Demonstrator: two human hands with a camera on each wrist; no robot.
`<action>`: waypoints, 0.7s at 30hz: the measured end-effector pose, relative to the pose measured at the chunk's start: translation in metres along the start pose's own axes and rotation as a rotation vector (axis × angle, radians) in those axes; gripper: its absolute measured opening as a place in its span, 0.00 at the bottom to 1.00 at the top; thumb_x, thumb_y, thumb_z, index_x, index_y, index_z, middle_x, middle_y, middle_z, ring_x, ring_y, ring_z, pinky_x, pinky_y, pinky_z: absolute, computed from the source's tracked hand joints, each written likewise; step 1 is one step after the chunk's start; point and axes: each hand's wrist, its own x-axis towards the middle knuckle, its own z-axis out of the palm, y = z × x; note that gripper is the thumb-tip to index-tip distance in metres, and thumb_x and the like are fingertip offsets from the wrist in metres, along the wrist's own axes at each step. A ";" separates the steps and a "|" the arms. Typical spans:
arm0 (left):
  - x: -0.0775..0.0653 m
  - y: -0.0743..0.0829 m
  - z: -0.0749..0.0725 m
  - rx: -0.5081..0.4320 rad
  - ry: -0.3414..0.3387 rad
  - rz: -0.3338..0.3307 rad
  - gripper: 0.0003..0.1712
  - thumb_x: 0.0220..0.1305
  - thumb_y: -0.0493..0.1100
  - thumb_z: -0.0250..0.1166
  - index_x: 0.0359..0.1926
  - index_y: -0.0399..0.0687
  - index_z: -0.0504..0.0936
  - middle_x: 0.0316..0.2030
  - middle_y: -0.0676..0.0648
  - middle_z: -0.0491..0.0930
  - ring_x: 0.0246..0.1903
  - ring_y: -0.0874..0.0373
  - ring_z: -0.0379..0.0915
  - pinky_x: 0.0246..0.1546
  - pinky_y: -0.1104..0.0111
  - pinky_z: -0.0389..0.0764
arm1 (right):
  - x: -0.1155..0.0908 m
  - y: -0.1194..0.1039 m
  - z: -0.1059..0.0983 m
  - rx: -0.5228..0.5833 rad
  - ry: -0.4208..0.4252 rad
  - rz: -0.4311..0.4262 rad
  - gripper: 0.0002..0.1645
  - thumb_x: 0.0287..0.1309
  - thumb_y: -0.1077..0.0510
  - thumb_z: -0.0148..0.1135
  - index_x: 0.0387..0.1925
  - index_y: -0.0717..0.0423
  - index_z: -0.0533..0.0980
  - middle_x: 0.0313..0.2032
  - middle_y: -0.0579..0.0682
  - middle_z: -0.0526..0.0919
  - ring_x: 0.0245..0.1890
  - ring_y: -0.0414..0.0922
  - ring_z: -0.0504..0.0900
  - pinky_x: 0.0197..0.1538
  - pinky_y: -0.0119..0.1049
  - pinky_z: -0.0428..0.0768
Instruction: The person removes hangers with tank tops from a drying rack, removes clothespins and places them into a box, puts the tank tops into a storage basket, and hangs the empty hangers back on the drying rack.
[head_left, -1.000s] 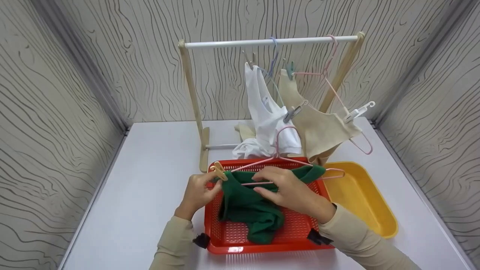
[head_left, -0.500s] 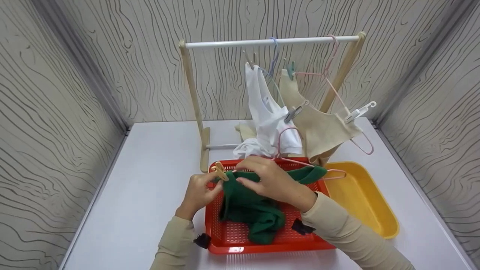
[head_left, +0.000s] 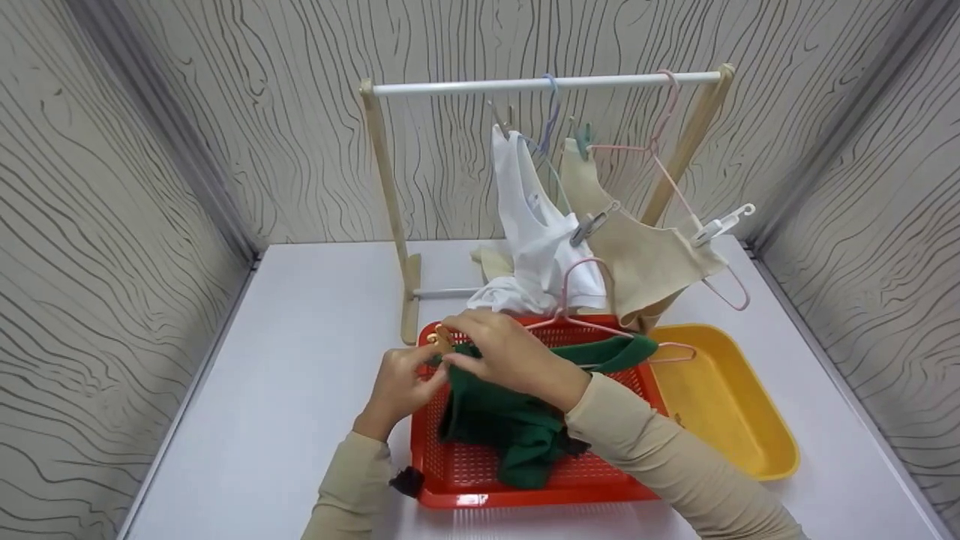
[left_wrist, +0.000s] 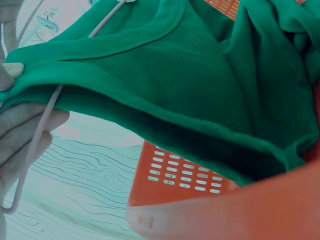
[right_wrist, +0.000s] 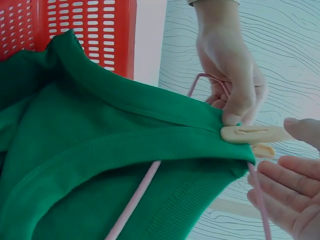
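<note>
Green garment (head_left: 499, 412) on pink hanger (right_wrist: 134, 200), above red basket (head_left: 540, 495), lower centre of frame. Left hand (head_left: 397, 386) pinches its corner; right hand (head_left: 510, 352) loosely spread, thumb at clothespin (right_wrist: 255, 134). Likely step: pegging this shoulder. Next probably needs a firm squeeze.

Sleeves, pair: long, plain beige woven-looking fabric, left (head_left: 345, 484) and right (head_left: 660, 450). Crosswise creases on both; cuffs flat, same beige, ending at the wrist. Left hand (head_left: 397, 390): bare. Right hand (head_left: 510, 356): bare. Fittings, two: small, black, irregularly shaped pieces, one beside the left cuff (head_left: 407, 481), one just below the right cuff (head_left: 574, 444), partly covered; material and markings too dark to make out.
</note>
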 end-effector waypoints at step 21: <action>0.000 -0.001 0.000 -0.028 -0.006 0.000 0.08 0.46 0.31 0.66 0.31 0.40 0.83 0.19 0.46 0.83 0.15 0.61 0.76 0.17 0.74 0.76 | 0.010 -0.002 0.010 0.259 -0.045 0.111 0.11 0.65 0.58 0.58 0.43 0.61 0.76 0.34 0.53 0.82 0.34 0.47 0.79 0.40 0.36 0.80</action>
